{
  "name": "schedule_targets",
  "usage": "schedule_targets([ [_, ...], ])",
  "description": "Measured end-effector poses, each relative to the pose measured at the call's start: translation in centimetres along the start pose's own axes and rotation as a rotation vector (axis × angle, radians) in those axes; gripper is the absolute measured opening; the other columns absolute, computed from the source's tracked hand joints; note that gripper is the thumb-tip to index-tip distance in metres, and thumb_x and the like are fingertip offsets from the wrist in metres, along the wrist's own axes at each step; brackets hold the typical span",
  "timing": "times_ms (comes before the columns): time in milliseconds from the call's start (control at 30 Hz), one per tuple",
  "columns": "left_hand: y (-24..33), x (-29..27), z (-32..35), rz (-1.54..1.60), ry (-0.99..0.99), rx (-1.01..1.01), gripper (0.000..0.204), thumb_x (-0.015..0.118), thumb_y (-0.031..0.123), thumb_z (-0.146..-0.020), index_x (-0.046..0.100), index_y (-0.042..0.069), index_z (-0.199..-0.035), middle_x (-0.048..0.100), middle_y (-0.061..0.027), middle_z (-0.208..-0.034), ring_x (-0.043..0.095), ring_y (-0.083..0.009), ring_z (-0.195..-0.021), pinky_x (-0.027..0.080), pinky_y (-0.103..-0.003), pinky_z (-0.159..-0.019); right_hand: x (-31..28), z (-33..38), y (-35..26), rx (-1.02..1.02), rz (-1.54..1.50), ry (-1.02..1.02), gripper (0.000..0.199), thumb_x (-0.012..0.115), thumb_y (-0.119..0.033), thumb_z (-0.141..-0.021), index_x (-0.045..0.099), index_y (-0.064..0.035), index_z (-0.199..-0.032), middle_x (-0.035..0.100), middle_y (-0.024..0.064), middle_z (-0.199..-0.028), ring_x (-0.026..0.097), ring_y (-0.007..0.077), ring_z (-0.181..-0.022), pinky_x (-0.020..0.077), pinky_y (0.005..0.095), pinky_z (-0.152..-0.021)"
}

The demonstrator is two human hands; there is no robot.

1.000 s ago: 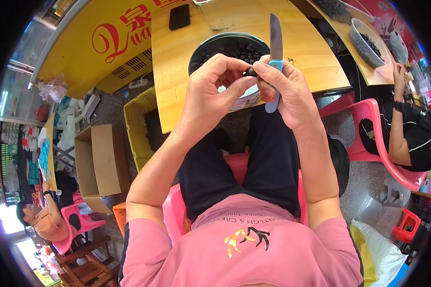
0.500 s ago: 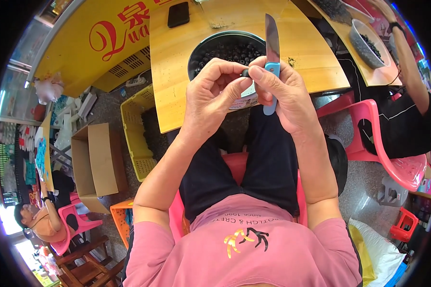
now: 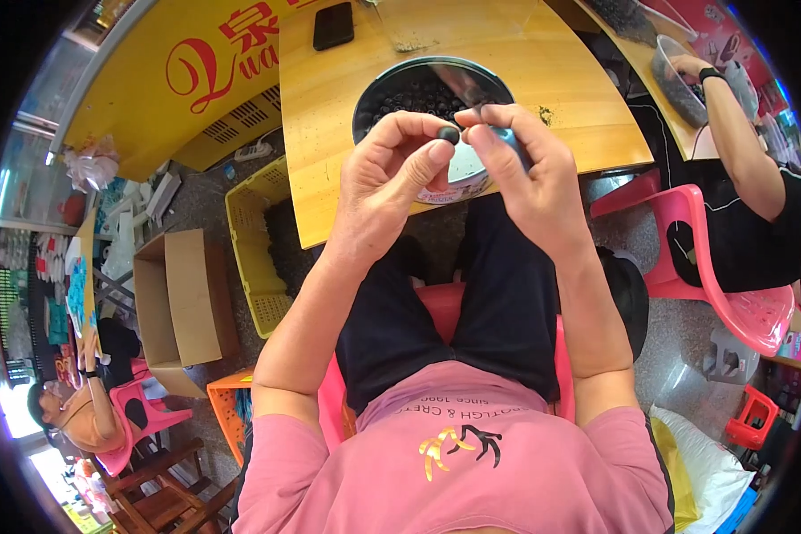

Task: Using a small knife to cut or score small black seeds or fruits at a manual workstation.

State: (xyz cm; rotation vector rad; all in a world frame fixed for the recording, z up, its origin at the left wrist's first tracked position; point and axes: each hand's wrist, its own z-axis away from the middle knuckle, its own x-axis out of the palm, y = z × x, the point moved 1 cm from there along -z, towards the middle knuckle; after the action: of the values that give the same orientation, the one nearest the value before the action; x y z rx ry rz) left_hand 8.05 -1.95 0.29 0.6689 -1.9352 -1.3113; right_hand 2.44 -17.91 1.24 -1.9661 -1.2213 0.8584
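Observation:
Between the thumb and fingers of my left hand (image 3: 378,182) is pinched a small, dark, round piece (image 3: 449,134); its exact kind is unclear. My right hand (image 3: 536,178) is closed around a knife with a blue handle (image 3: 508,137), mostly hidden by the fingers. Its blade is blurred and slants over the bowl, and the right fingertips are close beside the dark piece. Under both hands stands a round bowl (image 3: 436,60) with a pale outer wall, holding many similar dark pieces (image 3: 409,100).
A black phone (image 3: 333,27) lies on the wooden table (image 3: 316,169). To the left are a yellow crate (image 3: 256,249) and an open cardboard box (image 3: 191,294). At right, a co-worker's arm (image 3: 739,133) reaches into a clear tub (image 3: 681,93), near a pink chair (image 3: 699,240).
The knife has swung from blade upright to tilted over the bowl. The dark piece now shows more plainly in my left fingers. At right, the co-worker's hand has moved into the tub.

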Motion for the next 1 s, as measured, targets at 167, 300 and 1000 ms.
schedule_targets([
  [167, 0.3, -0.7, 0.0, 0.012, 0.047, 0.025, 0.019, 0.063, 0.013, -0.094, 0.057, 0.001, -0.108, 0.061, -0.0018, -0.088, 0.055, -0.0073, -0.075, 0.046, -0.022, -0.069, -0.5, -0.2, -1.5, -0.157, 0.31, -0.113, 0.018, 0.065, -0.01, -0.089, 0.065, 0.0006, -0.103, 0.064, 0.0107, -0.091, 0.063, 0.0194, -0.079, 0.0496, 0.0283, -0.067],
  [300, 0.4, -0.6, 0.3, -0.003, 0.044, 0.043, 0.019, 0.062, 0.012, -0.094, 0.057, 0.001, -0.109, 0.061, -0.003, -0.086, 0.056, -0.0087, -0.074, 0.046, -0.023, -0.068, -0.5, -0.3, -1.1, -0.267, 0.439, -0.114, 0.019, 0.067, -0.005, -0.086, 0.066, -0.0006, -0.104, 0.063, 0.0112, -0.089, 0.063, 0.0212, -0.074, 0.0494, 0.0284, -0.061],
  [1000, 1.7, -1.0, 1.7, 0.202, -0.117, 0.046, 0.016, 0.065, 0.011, -0.092, 0.059, 0.0, -0.101, 0.063, -0.0056, -0.082, 0.061, -0.0126, -0.068, 0.047, -0.022, -0.063, -0.7, -0.7, 1.0, -0.149, 0.652, 0.001, 0.018, 0.065, -0.012, -0.089, 0.068, -0.0026, -0.104, 0.064, 0.0094, -0.083, 0.062, 0.0205, -0.071, 0.0481, 0.0284, -0.063],
])
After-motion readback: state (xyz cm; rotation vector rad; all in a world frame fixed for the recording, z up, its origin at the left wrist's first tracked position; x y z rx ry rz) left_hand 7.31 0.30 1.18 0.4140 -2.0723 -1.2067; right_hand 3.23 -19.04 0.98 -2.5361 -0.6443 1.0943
